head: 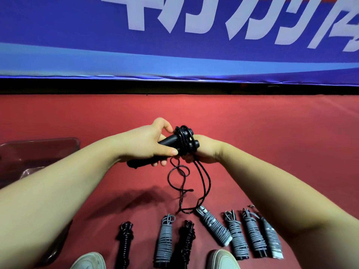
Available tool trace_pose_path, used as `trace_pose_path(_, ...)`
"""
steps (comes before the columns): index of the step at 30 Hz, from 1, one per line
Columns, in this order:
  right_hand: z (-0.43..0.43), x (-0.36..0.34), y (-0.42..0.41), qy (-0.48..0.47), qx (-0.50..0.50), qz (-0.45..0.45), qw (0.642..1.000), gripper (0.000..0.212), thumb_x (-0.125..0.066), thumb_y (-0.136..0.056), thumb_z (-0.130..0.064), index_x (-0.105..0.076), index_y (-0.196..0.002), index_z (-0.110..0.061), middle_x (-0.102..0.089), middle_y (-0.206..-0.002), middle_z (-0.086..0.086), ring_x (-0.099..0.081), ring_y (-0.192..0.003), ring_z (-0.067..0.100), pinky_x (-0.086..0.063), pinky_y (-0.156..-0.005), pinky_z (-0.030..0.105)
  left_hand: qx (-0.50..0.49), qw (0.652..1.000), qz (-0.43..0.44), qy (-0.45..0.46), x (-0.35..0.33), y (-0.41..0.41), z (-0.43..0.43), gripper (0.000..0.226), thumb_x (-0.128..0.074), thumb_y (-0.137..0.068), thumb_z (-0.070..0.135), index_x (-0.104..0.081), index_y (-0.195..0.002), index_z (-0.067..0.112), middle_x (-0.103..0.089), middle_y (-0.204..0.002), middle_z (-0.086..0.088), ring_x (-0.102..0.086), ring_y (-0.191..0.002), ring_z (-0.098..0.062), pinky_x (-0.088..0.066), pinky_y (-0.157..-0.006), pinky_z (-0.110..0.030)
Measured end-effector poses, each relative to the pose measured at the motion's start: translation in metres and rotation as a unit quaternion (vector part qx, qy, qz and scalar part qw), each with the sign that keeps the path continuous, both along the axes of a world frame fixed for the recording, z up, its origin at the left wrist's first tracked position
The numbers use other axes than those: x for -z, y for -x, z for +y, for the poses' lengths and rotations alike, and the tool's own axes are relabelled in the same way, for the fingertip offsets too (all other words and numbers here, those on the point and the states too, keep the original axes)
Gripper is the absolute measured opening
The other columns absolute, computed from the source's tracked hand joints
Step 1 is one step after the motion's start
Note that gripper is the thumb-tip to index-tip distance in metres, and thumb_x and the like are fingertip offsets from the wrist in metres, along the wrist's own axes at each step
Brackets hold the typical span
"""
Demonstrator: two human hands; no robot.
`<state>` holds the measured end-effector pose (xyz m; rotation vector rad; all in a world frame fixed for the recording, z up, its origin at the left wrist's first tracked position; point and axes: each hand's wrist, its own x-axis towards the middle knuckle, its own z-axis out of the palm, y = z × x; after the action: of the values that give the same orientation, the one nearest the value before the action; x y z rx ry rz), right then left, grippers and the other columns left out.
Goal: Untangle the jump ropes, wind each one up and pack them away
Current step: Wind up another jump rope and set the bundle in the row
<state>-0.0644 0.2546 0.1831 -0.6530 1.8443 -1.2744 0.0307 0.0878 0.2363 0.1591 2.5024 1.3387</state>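
Head view, my left hand [151, 144] grips black plastic jump-rope handles [168, 143], axis lower-left to upper-right, right hand [206, 151] pinching the cord [182, 135].

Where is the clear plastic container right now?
In the head view, the clear plastic container sits on the red floor at far left, partly behind the left forearm.

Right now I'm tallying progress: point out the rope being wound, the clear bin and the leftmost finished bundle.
rope being wound [183, 139]: head view, coils round the handles.
clear bin [38, 142]: head view, far rim.
leftmost finished bundle [125, 239]: head view, mid coils.
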Motion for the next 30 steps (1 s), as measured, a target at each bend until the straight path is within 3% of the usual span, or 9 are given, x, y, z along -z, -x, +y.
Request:
trace_pose_path(4,-0.008,0.006,-0.002,0.039,0.031,0.003,0.999,0.03,-0.028,-0.102,-0.035,-0.043,-0.087,-0.014,-0.032,-0.05,-0.01,-0.02,-0.044,0.005,-0.019,-0.044,0.017,-0.08,0.992,-0.001,-0.101,0.001,0.007,-0.01,0.032,-0.059,-0.091,0.008,-0.046,-0.119,0.014,-0.069,-0.086,-0.011,-0.059,-0.056,-0.015,-0.049,-0.05,-0.026)
trace_pose_path(9,-0.021,0.008,-0.008,-0.033,0.08,0.183,0.979,0.036,-0.033,-0.101,-0.034,-0.048,-0.072,-0.019,-0.051,-0.067,-0.005,-0.044,-0.057,0.006,-0.035,-0.061,0.02,-0.127,0.98,-0.034,-0.15,0.009,0.008,-0.018,0.017,-0.057,-0.091,0.005,-0.06,-0.107,0.01,-0.061,-0.073,-0.003,-0.062,-0.054,-0.009,-0.049,-0.046,-0.022)
trace_pose_path(14,-0.039,0.015,-0.022,0.076,0.179,0.021,0.981,0.034,-0.03,-0.102,-0.034,-0.044,-0.077,-0.017,-0.036,-0.055,-0.006,-0.031,-0.042,0.006,-0.03,-0.048,0.02,-0.209,0.953,-0.028,-0.219,0.0,0.013,-0.026,0.004,-0.055,-0.092,0.006,-0.059,-0.092,0.008,-0.059,-0.069,-0.012,-0.059,-0.043,-0.009,-0.048,-0.041,-0.02)
trace_pose_path(18,-0.044,0.021,-0.025,0.049,0.196,0.196,0.96,0.013,-0.044,-0.098,-0.033,-0.051,-0.099,-0.022,-0.047,-0.068,-0.006,-0.038,-0.047,0.001,-0.032,-0.048,0.016,-0.291,0.916,-0.029,-0.274,0.005,0.016,-0.042,0.006,-0.057,-0.091,0.007,-0.057,-0.085,0.006,-0.058,-0.072,-0.016,-0.061,-0.045,-0.011,-0.051,-0.042,-0.021)
trace_pose_path(20,-0.042,0.027,-0.021,0.003,0.178,0.266,0.948,0.018,-0.044,-0.098,-0.027,-0.061,-0.101,-0.02,-0.05,-0.067,-0.009,-0.043,-0.049,-0.001,-0.033,-0.052,0.014,-0.31,0.91,-0.024,-0.273,0.01,0.017,-0.049,0.006,-0.058,-0.091,0.007,-0.057,-0.086,0.006,-0.058,-0.072,-0.015,-0.062,-0.047,-0.011,-0.051,-0.043,-0.022)
trace_pose_path(23,-0.037,0.034,-0.022,-0.043,0.164,0.271,0.947,0.03,-0.039,-0.1,-0.026,-0.066,-0.098,-0.012,-0.048,-0.064,-0.006,-0.042,-0.054,0.01,-0.034,-0.052,0.019,-0.32,0.912,-0.017,-0.255,0.017,0.018,-0.056,0.005,-0.059,-0.091,0.007,-0.056,-0.095,0.005,-0.059,-0.077,-0.013,-0.065,-0.053,-0.012,-0.052,-0.043,-0.022)
trace_pose_path(27,-0.036,0.034,-0.023,-0.18,0.057,0.455,0.87,0.032,-0.046,-0.095,-0.04,-0.056,-0.106,-0.012,-0.061,-0.083,0.006,-0.054,-0.078,0.026,-0.042,-0.067,0.035,-0.329,0.912,-0.019,-0.246,0.03,0.019,-0.061,0.02,-0.062,-0.089,0.007,-0.051,-0.105,0.003,-0.061,-0.082,-0.015,-0.065,-0.065,-0.018,-0.052,-0.043,-0.024)
trace_pose_path(28,-0.037,0.033,-0.021,-0.182,0.055,0.451,0.872,0.028,-0.047,-0.096,-0.037,-0.058,-0.106,-0.014,-0.063,-0.085,0.007,-0.055,-0.079,0.027,-0.043,-0.068,0.035,-0.33,0.91,-0.021,-0.249,0.032,0.02,-0.062,0.019,-0.063,-0.089,0.007,-0.052,-0.104,0.003,-0.061,-0.082,-0.015,-0.065,-0.065,-0.018,-0.052,-0.044,-0.025)
trace_pose_path(30,-0.038,0.031,-0.018,-0.107,0.088,0.31,0.941,0.023,-0.043,-0.098,-0.028,-0.063,-0.098,-0.016,-0.055,-0.071,0.005,-0.048,-0.064,0.022,-0.039,-0.062,0.033,-0.33,0.904,-0.028,-0.271,0.033,0.021,-0.064,0.013,-0.062,-0.089,0.007,-0.053,-0.098,0.004,-0.061,-0.081,-0.015,-0.066,-0.063,-0.017,-0.051,-0.044,-0.026)
